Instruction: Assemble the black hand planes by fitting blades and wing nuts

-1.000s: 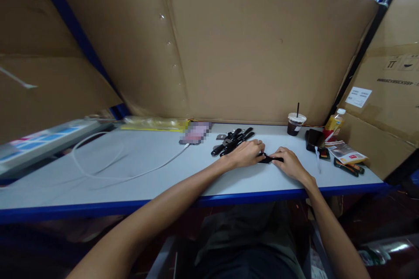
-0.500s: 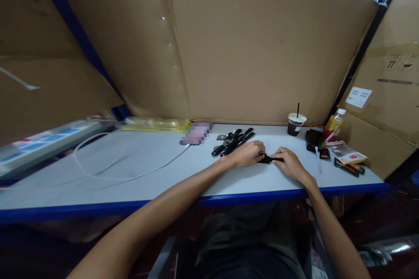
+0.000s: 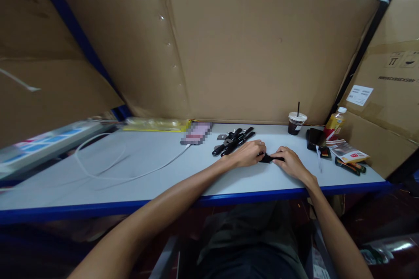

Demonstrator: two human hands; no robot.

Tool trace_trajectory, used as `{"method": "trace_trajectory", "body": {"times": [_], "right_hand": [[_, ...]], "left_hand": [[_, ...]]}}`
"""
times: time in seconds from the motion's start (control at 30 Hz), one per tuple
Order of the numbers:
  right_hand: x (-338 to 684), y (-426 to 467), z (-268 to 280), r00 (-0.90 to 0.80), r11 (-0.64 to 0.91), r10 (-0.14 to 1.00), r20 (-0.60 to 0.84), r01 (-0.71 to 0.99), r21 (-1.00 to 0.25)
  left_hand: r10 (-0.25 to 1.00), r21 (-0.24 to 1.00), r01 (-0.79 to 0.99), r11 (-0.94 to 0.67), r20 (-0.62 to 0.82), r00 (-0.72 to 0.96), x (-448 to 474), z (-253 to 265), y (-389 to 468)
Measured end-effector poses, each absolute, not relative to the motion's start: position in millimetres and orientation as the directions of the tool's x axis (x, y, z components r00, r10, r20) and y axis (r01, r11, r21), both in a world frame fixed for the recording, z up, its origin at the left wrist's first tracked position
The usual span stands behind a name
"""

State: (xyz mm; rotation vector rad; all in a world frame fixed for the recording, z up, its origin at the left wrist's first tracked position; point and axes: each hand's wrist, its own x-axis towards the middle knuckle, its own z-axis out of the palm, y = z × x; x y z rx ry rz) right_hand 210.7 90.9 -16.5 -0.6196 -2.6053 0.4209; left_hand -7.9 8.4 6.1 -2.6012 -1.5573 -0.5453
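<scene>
Both hands meet at a black spokeshave (image 3: 266, 158) low over the grey tabletop, its far details hidden by fingers. My left hand (image 3: 249, 153) is closed around its left part, with a ring on one finger. From the other side, my right hand (image 3: 288, 160) pinches the handle that points right. Just behind my left wrist lies a pile of similar black spokeshaves (image 3: 233, 143) with rounded handles. Flat grey metal blades (image 3: 222, 137) show at the pile's left side.
A phone (image 3: 196, 134) on a white cable (image 3: 157, 168) lies left of the pile. On the right stand a lidded drink cup (image 3: 296, 124) and a bottle (image 3: 337, 121), near a snack packet (image 3: 348, 152). Cardboard (image 3: 248, 52) walls the back; a blue edge (image 3: 242, 198) runs along the front.
Both hands stay closed on the spokeshave in nearly the same place. The whole view has shifted very slightly; nothing else visibly moves.
</scene>
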Motion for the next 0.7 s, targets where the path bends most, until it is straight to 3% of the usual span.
{"method": "trace_trajectory", "body": {"times": [0.3,0.43,0.57,0.7], "right_hand": [[209.5,88.2,-15.1,-0.797,0.847,0.502,0.336,0.375,-0.376],[215.2,90.0,-11.6,-0.756,0.815,0.568,0.325,0.461,-0.351],[225.0,92.6,-7.8,-0.677,0.743,0.669,0.307,0.612,-0.270],[223.2,88.7,-9.9,-0.599,0.673,0.731,0.327,0.712,-0.200]], "left_hand": [[0.844,0.112,0.866,-0.486,0.315,0.433,-12.9,9.1,9.3],[0.906,0.143,0.965,-0.218,0.398,0.146,-47.0,24.2,12.1],[0.930,0.089,0.992,0.084,0.351,-0.110,-86.3,40.2,6.1],[0.955,0.051,0.991,0.120,0.268,-0.130,-98.3,40.1,3.3]]}}
